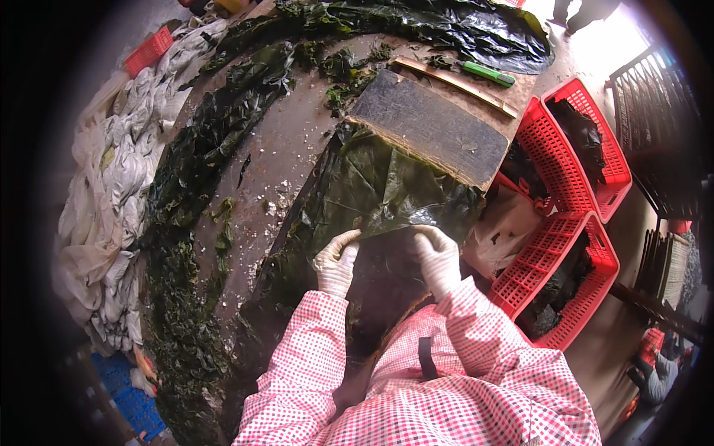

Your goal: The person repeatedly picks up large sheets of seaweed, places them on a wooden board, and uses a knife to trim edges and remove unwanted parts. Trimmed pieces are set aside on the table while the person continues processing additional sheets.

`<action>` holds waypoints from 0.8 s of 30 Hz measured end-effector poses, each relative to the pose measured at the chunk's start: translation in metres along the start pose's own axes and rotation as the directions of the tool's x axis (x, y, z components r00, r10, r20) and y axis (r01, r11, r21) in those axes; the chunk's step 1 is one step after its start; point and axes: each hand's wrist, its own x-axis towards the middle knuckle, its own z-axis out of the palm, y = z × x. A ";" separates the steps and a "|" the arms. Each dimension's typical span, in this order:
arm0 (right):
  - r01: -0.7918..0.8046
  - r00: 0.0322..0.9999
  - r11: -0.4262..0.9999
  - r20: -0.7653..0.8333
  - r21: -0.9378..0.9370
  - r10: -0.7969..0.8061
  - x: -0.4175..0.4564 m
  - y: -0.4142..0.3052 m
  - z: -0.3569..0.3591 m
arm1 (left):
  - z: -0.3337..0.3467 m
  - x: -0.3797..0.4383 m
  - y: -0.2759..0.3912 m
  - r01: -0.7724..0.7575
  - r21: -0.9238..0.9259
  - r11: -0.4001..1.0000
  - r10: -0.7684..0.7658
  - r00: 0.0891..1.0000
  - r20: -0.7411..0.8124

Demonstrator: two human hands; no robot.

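Observation:
A broad dark-green kelp sheet (385, 178) lies before me, its far edge against a worn dark board (429, 122). My left hand (337, 262), in a pale glove, pinches the sheet's near edge between thumb and fingers. On the same edge, further right, my gloved right hand (438, 259) grips with its thumb and bent fingers. Between the hands the edge is lifted and stretched. Beyond the board lie a flat wooden strip (457, 86) and a green-handled knife (488, 73), its blade partly hidden by kelp scraps.
Long kelp heaps (223, 128) curve along the table (268, 150), which bears white grains. Red plastic baskets (558, 150) with dark contents stand at the right edge. White cloth (134, 156) is piled at left, above a blue crate (125, 390). Another person (661, 373) is at lower right.

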 end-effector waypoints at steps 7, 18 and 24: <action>-0.400 0.913 0.884 0.183 0.241 0.363 0.037 -0.006 0.021 | -0.019 0.004 0.017 -0.233 0.187 0.954 0.178 0.946 0.271; 0.066 0.961 0.997 -0.272 0.031 -0.055 0.037 0.024 0.044 | 0.008 0.115 0.014 -0.664 0.723 0.192 0.250 0.745 0.618; -0.133 0.961 0.733 -0.095 0.667 0.261 0.045 0.021 0.066 | 0.009 0.117 -0.002 -0.660 0.733 0.162 0.279 0.744 0.608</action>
